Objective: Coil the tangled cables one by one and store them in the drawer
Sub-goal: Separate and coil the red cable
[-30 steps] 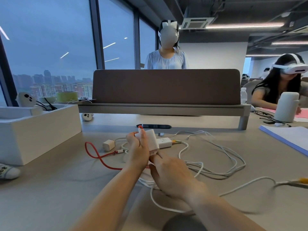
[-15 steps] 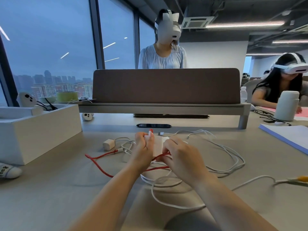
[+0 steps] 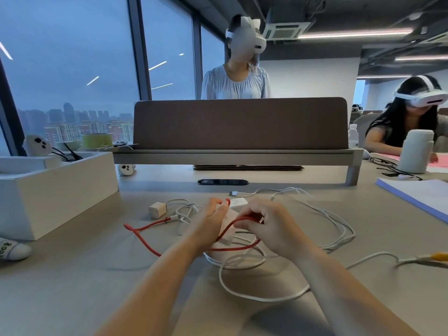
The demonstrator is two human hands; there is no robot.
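Note:
A red cable point(image 3: 145, 241) lies on the grey desk and runs up into both hands. My left hand point(image 3: 210, 221) grips a white charger block point(image 3: 226, 232) with the red cable's plug at its top. My right hand point(image 3: 269, 226) pinches a loop of the red cable just right of the block. Tangled white cables point(image 3: 322, 224) spread under and to the right of my hands. A small white plug adapter point(image 3: 157, 209) sits to the left. A white box-like drawer point(image 3: 60, 190) stands at the left of the desk.
A brown desk divider point(image 3: 240, 124) on a grey shelf crosses the back. A white-and-blue pad point(image 3: 421, 197) lies at right, a yellow-tipped cable point(image 3: 431, 258) near the right edge. White controllers point(image 3: 9, 248) lie at left. A person stands behind the divider; another sits at right.
My right hand has moved from below the charger block up to its right side and taken a loop of the red cable. The red cable has been drawn in toward my hands.

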